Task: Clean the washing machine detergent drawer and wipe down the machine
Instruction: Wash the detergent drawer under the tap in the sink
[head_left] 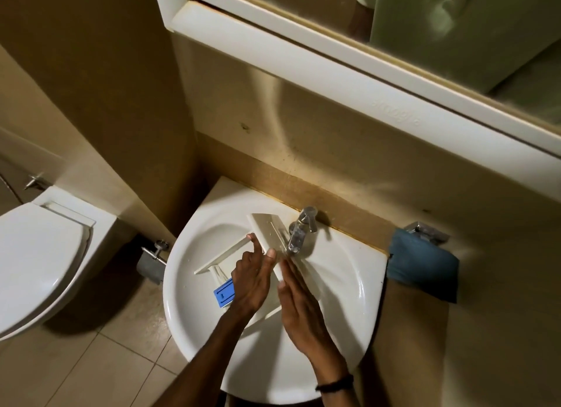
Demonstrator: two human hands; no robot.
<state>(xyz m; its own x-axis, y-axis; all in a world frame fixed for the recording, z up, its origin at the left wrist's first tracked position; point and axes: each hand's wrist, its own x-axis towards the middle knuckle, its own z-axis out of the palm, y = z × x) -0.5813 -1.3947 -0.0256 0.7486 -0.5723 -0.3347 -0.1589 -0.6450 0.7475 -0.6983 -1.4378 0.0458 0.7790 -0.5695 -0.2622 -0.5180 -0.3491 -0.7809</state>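
- One faint raised word is being shown on the white mirror frame, on its lower rail, right of centre.
- It is being seen upside down and slanted.
- The letters are being washed out by low contrast, so the word is not being read reliably.

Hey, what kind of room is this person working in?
A small bathroom, probably in a home: a white wash basin with a tap, a toilet to its left and a mirror above. The left hand grips the detergent drawer over the basin.
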